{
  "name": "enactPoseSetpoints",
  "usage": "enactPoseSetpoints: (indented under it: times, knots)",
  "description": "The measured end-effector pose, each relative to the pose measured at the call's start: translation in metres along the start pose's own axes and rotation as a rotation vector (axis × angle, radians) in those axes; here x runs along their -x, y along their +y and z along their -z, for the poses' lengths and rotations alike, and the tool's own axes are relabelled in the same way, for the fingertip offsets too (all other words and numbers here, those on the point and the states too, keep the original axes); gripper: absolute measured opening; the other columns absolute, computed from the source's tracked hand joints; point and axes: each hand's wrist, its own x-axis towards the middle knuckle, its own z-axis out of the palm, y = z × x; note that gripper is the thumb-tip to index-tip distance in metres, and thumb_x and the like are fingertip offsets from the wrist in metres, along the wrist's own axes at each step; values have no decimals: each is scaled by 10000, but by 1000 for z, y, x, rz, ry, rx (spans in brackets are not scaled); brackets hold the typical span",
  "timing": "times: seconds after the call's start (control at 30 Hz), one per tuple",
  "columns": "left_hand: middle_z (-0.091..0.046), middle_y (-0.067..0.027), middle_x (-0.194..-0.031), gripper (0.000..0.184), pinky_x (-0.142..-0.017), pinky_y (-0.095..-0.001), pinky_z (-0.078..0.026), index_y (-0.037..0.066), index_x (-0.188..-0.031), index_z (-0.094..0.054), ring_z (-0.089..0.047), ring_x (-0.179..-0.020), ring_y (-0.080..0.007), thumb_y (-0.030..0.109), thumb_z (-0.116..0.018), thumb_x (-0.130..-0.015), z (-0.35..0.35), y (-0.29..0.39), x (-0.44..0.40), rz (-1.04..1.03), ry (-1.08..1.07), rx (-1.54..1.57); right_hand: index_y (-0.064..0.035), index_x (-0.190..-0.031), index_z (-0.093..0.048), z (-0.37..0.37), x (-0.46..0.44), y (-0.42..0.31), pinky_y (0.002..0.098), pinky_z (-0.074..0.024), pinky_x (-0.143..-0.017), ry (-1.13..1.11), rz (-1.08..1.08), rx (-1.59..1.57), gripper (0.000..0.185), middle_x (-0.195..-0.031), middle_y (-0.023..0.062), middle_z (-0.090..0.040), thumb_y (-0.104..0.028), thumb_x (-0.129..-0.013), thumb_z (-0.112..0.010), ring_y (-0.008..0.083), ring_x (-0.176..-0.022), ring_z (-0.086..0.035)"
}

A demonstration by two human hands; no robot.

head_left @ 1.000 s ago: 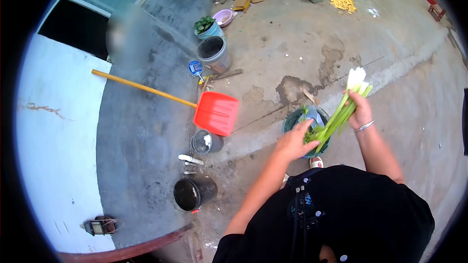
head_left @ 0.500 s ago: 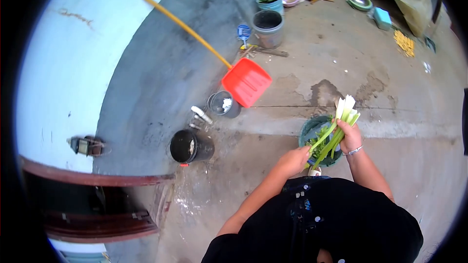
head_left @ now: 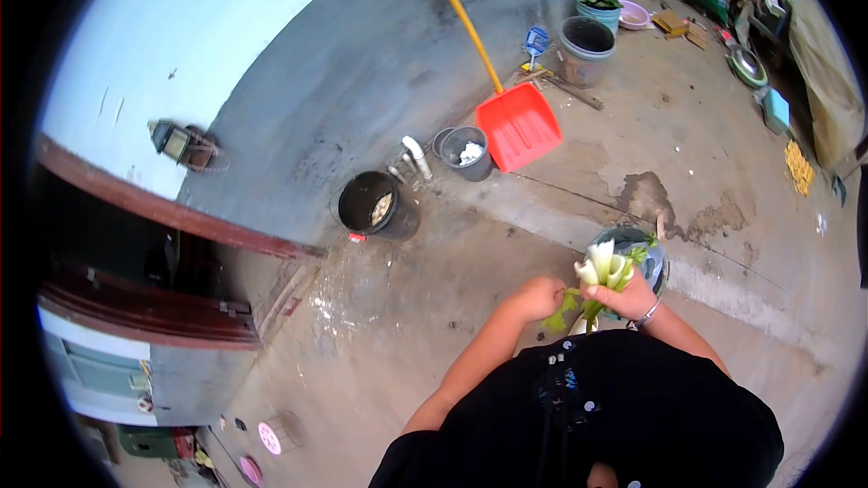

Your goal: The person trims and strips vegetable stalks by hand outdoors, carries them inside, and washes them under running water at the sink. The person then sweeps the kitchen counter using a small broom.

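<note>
1. Right grip: clenched around celery near the bucket; long axis steep, pale ends up.
2. Left grip: curled, just left of the celery; whether it pinches the leaf cannot be told.

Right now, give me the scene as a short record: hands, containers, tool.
Right hand: the hand grips green stalks, pale ends toward the camera
Left hand: the other hand is curled beside the stalks; its grip is unclear
Bucket near hands: large bucket, partly hidden behind the right hand
Other containers: black bucket with pale bits; smaller grey pail
Tool: red shovel beside the grey pail
</note>
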Motion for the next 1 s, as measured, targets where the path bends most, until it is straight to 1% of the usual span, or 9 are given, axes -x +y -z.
enactPoseSetpoints:
  times: [0.1,0.2,0.27,0.37,0.43,0.57,0.9,0.93,1.0]
  knots:
    - [-573,-210,-739,150,-610,-440,-428,34,-742,-582,-547,-693,-378,137,-476,-720,10,-13,43,101,85,92,-9,-995,-532,-39,-6,0,247,-452,-693,-154,6,139,332,-878,30,-597,-117,-717,-677,105,-777,-554]
    - [-579,-205,-701,160,-605,-414,-452,7,-715,-576,-573,-652,-349,142,-491,-716,-16,-88,74,75,276,6,-36,-928,-530,-82,-6,-2,270,-434,-625,-287,161,213,240,-809,46,-553,-95,-730,-651,124,-690,-525]
    - [-593,-187,-688,179,-574,-390,-464,5,-729,-587,-592,-601,-308,147,-479,-741,5,-93,128,411,129,168,-43,-914,-518,-103,-3,-13,266,-424,-604,-350,140,94,220,-785,50,-534,-97,-739,-639,127,-670,-515]
    - [-589,-136,-642,213,-502,-344,-456,18,-846,-608,-572,-506,-224,163,-459,-802,0,-125,207,620,289,231,-65,-930,-471,-130,-7,-21,265,-406,-569,-429,222,1,226,-725,54,-490,-133,-764,-609,136,-635,-499]
    - [-575,-102,-597,226,-459,-312,-449,18,-906,-605,-551,-456,-180,168,-456,-829,-16,-157,250,630,369,221,-70,-974,-441,-147,-10,-18,285,-416,-586,-284,300,-91,289,-738,56,-478,-168,-764,-614,148,-637,-507]
    - [-609,-145,-675,229,-567,-340,-459,83,-940,-627,-586,-555,-231,195,-472,-816,-50,-179,305,791,445,298,-62,-1009,-438,-171,-12,-21,310,-405,-614,73,361,-447,327,-794,48,-456,-227,-765,-581,146,-633,-469]
    - [-608,-168,-933,270,-768,-373,-449,95,-977,-614,-572,-900,-314,277,-544,-790,-57,-162,293,658,424,226,-57,-1037,-460,-154,14,-45,311,-406,-661,227,400,-729,277,-801,40,-475,-195,-807,-525,154,-679,-473]
    - [-608,-168,-933,270,-768,-373,-449,95,-977,-614,-572,-900,-314,277,-544,-790,-58,-158,292,659,420,217,-57,-1037,-460,-150,17,-45,311,-406,-661,232,403,-736,277,-801,40,-475,-195,-807,-525,154,-679,-473]
    - [-598,-65,-662,243,-506,-277,-459,45,-993,-595,-550,-528,-138,206,-557,-814,-56,-151,288,595,440,140,-57,-1036,-458,-142,20,-47,310,-404,-658,241,401,-781,278,-802,37,-475,-202,-807,-521,153,-677,-468]
